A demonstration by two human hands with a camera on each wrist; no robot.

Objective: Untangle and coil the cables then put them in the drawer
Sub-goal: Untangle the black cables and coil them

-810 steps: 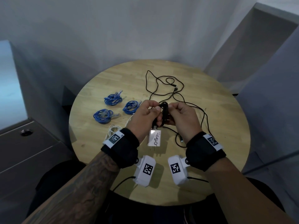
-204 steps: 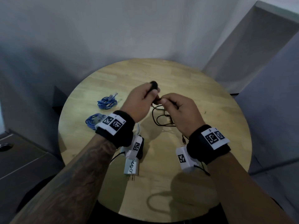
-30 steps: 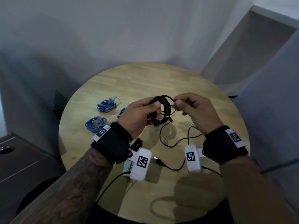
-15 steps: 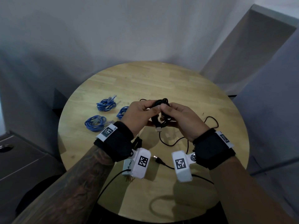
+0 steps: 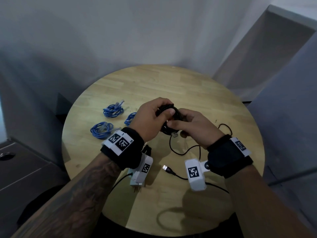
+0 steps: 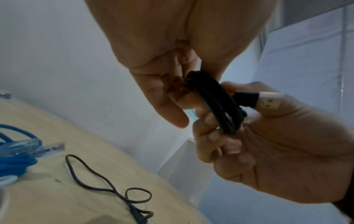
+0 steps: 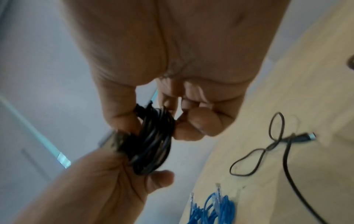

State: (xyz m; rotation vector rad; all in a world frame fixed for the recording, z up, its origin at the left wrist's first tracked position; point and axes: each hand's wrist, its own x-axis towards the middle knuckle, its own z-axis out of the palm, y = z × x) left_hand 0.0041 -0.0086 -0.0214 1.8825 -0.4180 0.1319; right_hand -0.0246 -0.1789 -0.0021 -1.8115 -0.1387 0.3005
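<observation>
A black cable is wound into a small coil (image 5: 169, 109) held above the middle of the round wooden table (image 5: 188, 86). My left hand (image 5: 152, 117) grips the coil's left side, thumb on top. My right hand (image 5: 188, 124) pinches the coil from the right and below. In the left wrist view the coil (image 6: 216, 103) sits between both hands, its silver USB plug (image 6: 268, 101) sticking out over the right hand. The coil (image 7: 153, 139) looks thick in the right wrist view. A loose black tail (image 5: 185, 152) trails on the table to a USB end (image 5: 167, 169).
Three coiled blue cables (image 5: 113, 109) (image 5: 102, 129) (image 5: 131, 118) lie on the table's left. A white plug adapter (image 5: 137, 184) lies under my left wrist near the front edge. A grey drawer cabinet (image 5: 25, 169) stands left of the table. Grey walls are close behind.
A second ago my right hand held a strand out to the right of the coil. It has come back onto the coil, and both hands now hold it close together.
</observation>
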